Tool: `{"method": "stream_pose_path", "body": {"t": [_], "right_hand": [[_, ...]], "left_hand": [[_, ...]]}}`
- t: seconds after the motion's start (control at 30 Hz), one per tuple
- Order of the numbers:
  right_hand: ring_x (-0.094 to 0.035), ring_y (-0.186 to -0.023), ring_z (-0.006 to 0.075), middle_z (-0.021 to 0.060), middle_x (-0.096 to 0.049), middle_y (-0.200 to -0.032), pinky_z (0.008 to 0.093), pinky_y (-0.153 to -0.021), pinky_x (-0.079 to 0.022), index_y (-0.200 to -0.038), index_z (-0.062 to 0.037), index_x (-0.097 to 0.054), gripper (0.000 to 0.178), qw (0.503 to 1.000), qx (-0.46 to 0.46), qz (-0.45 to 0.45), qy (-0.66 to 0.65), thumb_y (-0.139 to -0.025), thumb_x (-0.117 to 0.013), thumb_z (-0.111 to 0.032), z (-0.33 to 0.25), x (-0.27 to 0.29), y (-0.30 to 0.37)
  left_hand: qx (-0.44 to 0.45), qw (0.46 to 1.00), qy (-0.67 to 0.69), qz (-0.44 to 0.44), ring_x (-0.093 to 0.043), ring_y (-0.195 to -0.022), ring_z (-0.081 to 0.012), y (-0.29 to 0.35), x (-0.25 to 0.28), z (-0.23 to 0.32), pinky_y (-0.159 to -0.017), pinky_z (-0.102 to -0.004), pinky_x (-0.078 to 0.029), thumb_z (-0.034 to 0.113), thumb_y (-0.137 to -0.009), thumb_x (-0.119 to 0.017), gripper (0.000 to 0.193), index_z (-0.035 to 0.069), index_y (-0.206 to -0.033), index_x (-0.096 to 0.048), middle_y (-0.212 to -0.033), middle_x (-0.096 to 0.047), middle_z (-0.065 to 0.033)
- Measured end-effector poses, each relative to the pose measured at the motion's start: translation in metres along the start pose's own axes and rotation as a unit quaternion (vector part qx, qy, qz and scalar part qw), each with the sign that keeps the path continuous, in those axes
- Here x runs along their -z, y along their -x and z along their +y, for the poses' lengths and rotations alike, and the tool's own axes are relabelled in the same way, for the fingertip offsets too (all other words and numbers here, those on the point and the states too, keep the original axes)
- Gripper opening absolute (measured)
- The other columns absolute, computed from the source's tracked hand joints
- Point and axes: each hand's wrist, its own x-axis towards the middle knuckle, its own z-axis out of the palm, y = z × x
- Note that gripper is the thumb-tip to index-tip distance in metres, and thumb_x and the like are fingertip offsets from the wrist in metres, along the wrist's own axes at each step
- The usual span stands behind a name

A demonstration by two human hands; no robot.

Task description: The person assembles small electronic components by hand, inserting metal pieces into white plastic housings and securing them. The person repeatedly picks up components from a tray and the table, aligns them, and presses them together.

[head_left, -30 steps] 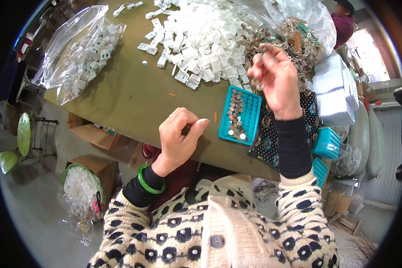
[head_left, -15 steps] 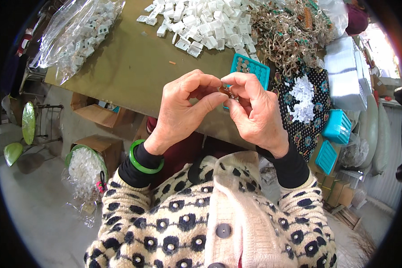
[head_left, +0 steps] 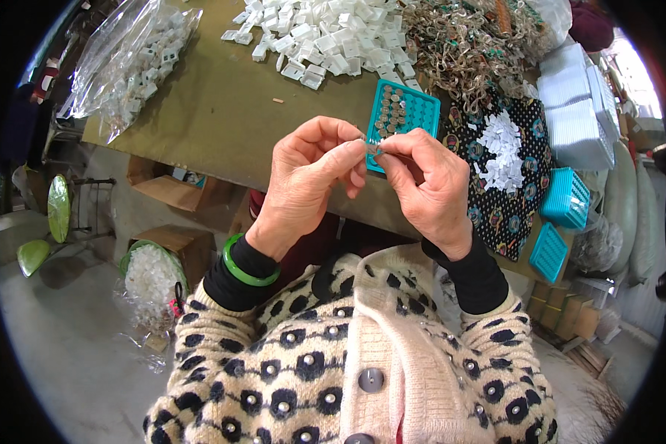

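Observation:
My left hand [head_left: 311,169] and my right hand [head_left: 428,181] meet over the near edge of the table. Thumb and fingers of each are pinched together, with a small brownish, shiny piece [head_left: 372,149] between the fingertips; its kind is too small to make out. Right behind the fingertips lies a teal tray [head_left: 425,111] with rows of round pockets. Small round metallic pieces [head_left: 390,111] sit in its left rows, while the right rows show bare pockets. A green bangle [head_left: 248,271] circles my left wrist over a black cuff.
Beyond the tray are heaped white plastic cases [head_left: 325,37] and tangled clear strands [head_left: 470,55]. White slips [head_left: 502,152] lie on patterned dark cloth [head_left: 488,218]. Stacked white trays [head_left: 573,103] and teal trays [head_left: 566,200] stand right. A clear bag [head_left: 133,66] sits far left.
My fingertips have come down slightly and closed more tightly on the small piece. My right hand's fingers are more curled. More of the teal tray and its round pieces now shows.

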Motion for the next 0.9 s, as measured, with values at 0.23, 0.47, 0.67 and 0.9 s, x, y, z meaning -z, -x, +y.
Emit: {"method": "stream_pose_path", "body": {"t": [0.23, 0.47, 0.67, 0.9], "right_hand": [[-0.064, -0.061, 0.0276, 0.0114, -0.067, -0.078, 0.0334, -0.055, -0.05, -0.091, -0.0033, -0.065, 0.017, 0.999, 0.021, 0.009, -0.023, -0.076, -0.071, 0.003, -0.005, 0.011, 0.008], [-0.053, -0.048, 0.0249, 0.0076, -0.059, -0.065, 0.0334, -0.046, -0.04, -0.089, -0.0044, -0.063, 0.018, 0.996, 0.072, -0.025, -0.035, -0.075, -0.071, 0.003, -0.011, 0.027, 0.01], [-0.055, -0.051, 0.0253, 0.0093, -0.054, -0.064, 0.0335, -0.046, -0.041, -0.081, -0.0016, -0.062, 0.015, 0.992, 0.055, -0.029, -0.106, -0.071, -0.069, 0.007, -0.026, 0.038, 0.02], [-0.049, -0.054, 0.0165, 0.0077, -0.052, -0.063, 0.028, -0.048, -0.035, -0.068, 0.0023, -0.057, 0.008, 0.897, -0.126, -0.101, -0.412, -0.069, -0.058, 0.01, -0.031, 0.044, 0.033]], "left_hand": [[0.075, 0.988, 0.118, -0.058, -0.063, -0.063, -0.0141, 0.008, -0.006, -0.001, -0.054, -0.026, -0.051, 0.01, -0.093, -0.063, 0.01, 0.001, -0.098, -0.061, -0.078, -0.066, -0.0081], [0.094, 0.981, 0.142, -0.095, -0.061, -0.061, -0.0142, 0.016, -0.016, 0.003, -0.052, -0.0261, -0.05, 0.011, -0.092, -0.066, 0.011, 0.003, -0.096, -0.06, -0.073, -0.062, -0.0061], [0.162, 0.951, 0.187, -0.183, -0.053, -0.052, -0.018, 0.025, -0.026, 0.0, -0.046, -0.0295, -0.041, 0.017, -0.089, -0.069, 0.02, 0.002, -0.092, -0.056, -0.066, -0.057, -0.0092], [0.168, 0.921, 0.232, -0.265, -0.054, -0.053, -0.0161, 0.036, -0.038, 0.002, -0.048, -0.027, -0.043, 0.019, -0.09, -0.069, 0.02, 0.004, -0.089, -0.055, -0.065, -0.057, -0.0072]]}}
